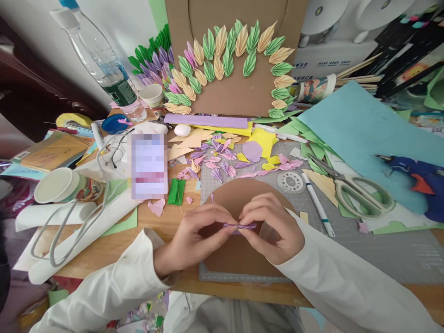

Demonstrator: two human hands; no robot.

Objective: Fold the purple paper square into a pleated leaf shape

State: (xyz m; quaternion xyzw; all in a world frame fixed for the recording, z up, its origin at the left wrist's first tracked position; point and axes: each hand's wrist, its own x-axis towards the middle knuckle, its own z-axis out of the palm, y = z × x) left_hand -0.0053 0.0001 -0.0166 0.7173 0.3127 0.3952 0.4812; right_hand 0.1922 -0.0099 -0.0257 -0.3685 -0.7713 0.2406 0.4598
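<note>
While both hands (196, 236) (287, 233) pinch creased purple paper (249, 225), round-edged cardboard (229, 261) lies beneath.

No word, brand or number could be read with certainty. Blue characters (335, 63) ran in short rows across the front of the white box (360, 53) at the upper right — too small and blurred to make out. The dark green label (120, 92) on the clear bottle (93, 51) carried fine print, likewise illegible. The phone (149, 162) showed only coarse blocks — any lettering was lost. Faint white markings (428, 254) near the right end of the grey cutting mat (385, 247) could not be deciphered.
</note>
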